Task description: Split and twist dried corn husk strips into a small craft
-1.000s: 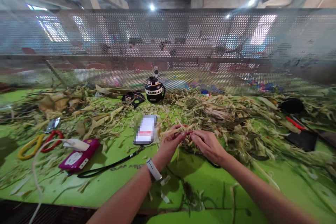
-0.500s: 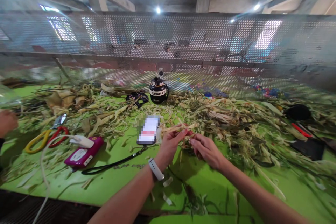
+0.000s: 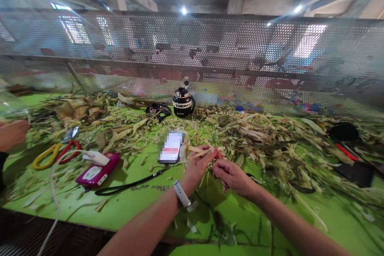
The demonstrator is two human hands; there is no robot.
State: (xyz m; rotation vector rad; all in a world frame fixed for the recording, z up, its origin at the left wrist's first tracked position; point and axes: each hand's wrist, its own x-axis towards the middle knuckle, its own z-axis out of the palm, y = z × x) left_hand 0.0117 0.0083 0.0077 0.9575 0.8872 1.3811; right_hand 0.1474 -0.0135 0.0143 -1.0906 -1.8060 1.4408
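Note:
Pale strips of dried corn husk [image 3: 196, 152] stick out from between the fingers of my left hand [image 3: 198, 164], which is closed on them. Just to its right, my right hand [image 3: 229, 174] is closed in a pinch close below the strips. Its fingertips cover whatever they grip, so I cannot make that out. A lit phone [image 3: 171, 148] with a black wrist strap [image 3: 129, 185] lies left of my hands. Loose husk pieces [image 3: 249, 132] are heaped behind and to the right of them.
Purple power bank [image 3: 97, 172] with white charger, yellow-and-red-handled scissors [image 3: 57, 154] and another person's hand [image 3: 13, 134] are at left. A black mug-shaped bottle [image 3: 183, 103] stands before a perforated metal screen [image 3: 222, 56]. A black pouch [image 3: 355, 172] lies right on the green table [image 3: 126, 212].
My right hand has shifted slightly left and down, its fingers curled tighter near my left hand. The other person's hand at the left edge reaches further into view. The camera has shifted slightly.

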